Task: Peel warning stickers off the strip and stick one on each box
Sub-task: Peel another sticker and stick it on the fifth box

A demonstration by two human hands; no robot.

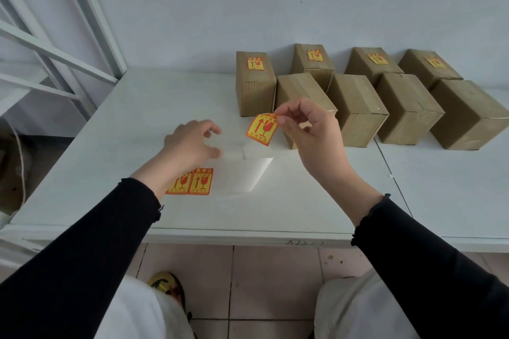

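Observation:
My right hand [308, 132] pinches the top corner of a yellow and orange warning sticker [261, 129], which hangs free above the white table [137, 107]. Below it lies the glossy backing strip [242, 173], with two stickers [192, 181] still on its left end. My left hand [192, 143] hovers over the strip with loosely curled fingers and holds nothing. Several brown cardboard boxes stand in two rows at the back right. The back-row boxes, such as the leftmost one [254, 82], carry a sticker on top. The front-row boxes, like the nearest [300, 91], show none.
A white wall rises behind the boxes. A white metal frame [68, 44] stands at the left. A second table [454, 187] adjoins on the right. Pink floor tiles [275, 283] show below the table's front edge.

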